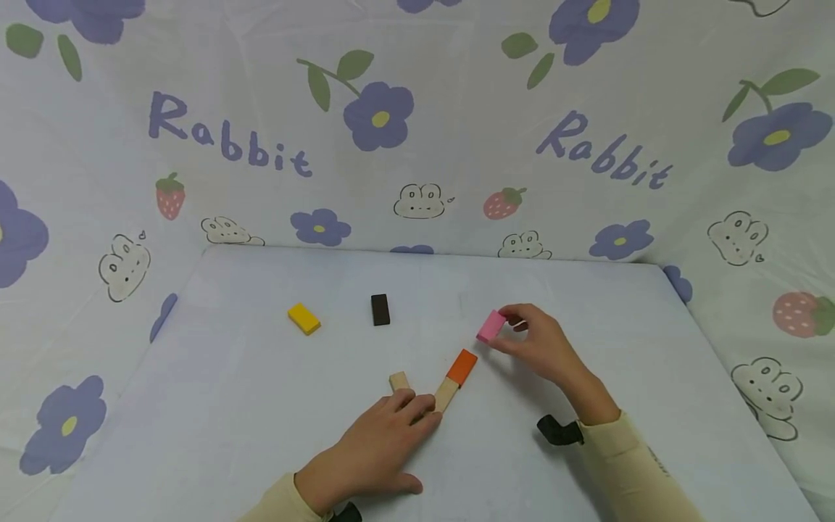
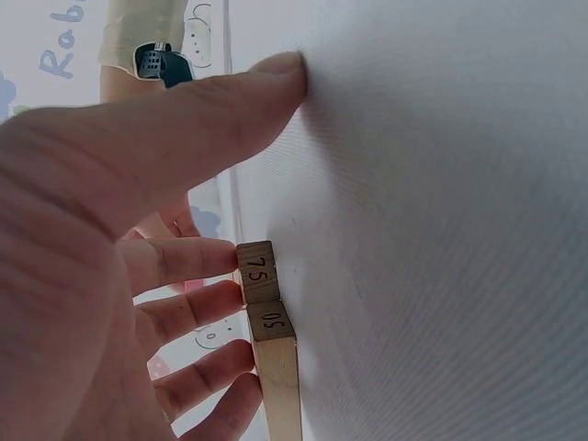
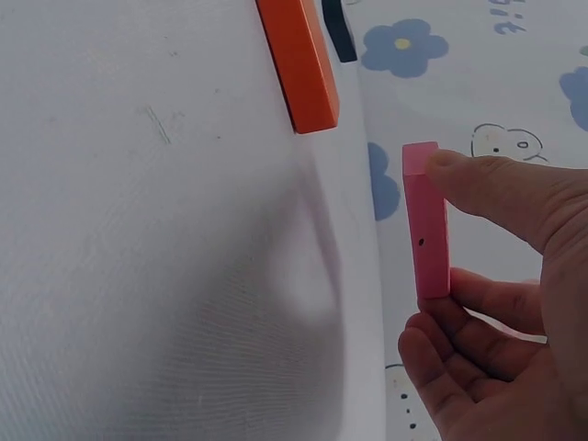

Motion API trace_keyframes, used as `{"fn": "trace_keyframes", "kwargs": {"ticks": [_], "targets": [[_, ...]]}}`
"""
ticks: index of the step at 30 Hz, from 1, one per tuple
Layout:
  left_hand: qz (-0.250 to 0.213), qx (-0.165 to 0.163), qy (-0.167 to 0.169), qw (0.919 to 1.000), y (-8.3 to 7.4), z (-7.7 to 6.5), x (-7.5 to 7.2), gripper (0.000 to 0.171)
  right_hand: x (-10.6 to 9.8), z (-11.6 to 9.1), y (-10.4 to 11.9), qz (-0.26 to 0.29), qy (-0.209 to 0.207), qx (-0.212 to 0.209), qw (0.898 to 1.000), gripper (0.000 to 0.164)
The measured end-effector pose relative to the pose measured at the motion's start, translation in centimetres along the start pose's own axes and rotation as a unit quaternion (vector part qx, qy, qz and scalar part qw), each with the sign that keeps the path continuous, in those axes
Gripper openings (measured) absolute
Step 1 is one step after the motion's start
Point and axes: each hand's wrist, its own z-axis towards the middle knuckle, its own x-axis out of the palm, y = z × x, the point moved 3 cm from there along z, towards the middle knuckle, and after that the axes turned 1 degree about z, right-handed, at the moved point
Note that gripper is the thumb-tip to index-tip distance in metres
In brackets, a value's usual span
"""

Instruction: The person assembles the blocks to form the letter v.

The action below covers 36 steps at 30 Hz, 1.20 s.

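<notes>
My right hand [image 1: 544, 344] pinches a small pink block [image 1: 491, 326] at its two ends between thumb and fingers. In the right wrist view that pink block [image 3: 426, 220] is held up off the table, apart from the orange block [image 3: 303, 73]. My left hand [image 1: 375, 446] rests over two plain wooden blocks, its fingers extended and their tips touching them. One wooden block [image 1: 399, 381] slants left, partly hidden by the fingers. The other wooden block [image 1: 446, 396] slants right and meets the orange block [image 1: 462, 367] end to end. The left wrist view shows wooden end faces marked 75 [image 2: 258, 268] and 50 [image 2: 272, 320].
A yellow block [image 1: 304, 319] and a black block [image 1: 380, 309] lie farther back on the white table [image 1: 228, 406]. Behind the table hangs a cloth [image 1: 457, 130] printed with flowers, strawberries and rabbits. A black strap piece [image 1: 559, 431] sits at the right wrist.
</notes>
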Motion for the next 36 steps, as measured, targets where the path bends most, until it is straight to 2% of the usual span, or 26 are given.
{"fn": "trace_keyframes", "kwargs": {"ticks": [7, 14, 30, 36], "targets": [[-0.007, -0.003, 0.007, 0.9999, 0.1, 0.0, 0.0, 0.089, 0.5, 0.0, 0.1, 0.003, 0.007, -0.001, 1.0, 0.062], [-0.005, -0.003, 0.0, 1.0, 0.0, 0.0, 0.1, 0.09, 1.0, 0.2, 0.1, -0.006, 0.01, -0.01, 1.0, 0.061], [-0.005, -0.009, 0.018, 0.9998, 0.2, 0.3, 0.7, 0.092, 1.8, 0.2, -0.4, -0.017, 0.019, -0.021, 0.999, 0.057], [-0.006, -0.013, 0.019, 0.9997, 0.2, 0.2, 0.4, 0.091, 2.1, 0.5, -0.5, -0.027, 0.02, -0.026, 0.999, 0.057]]}}
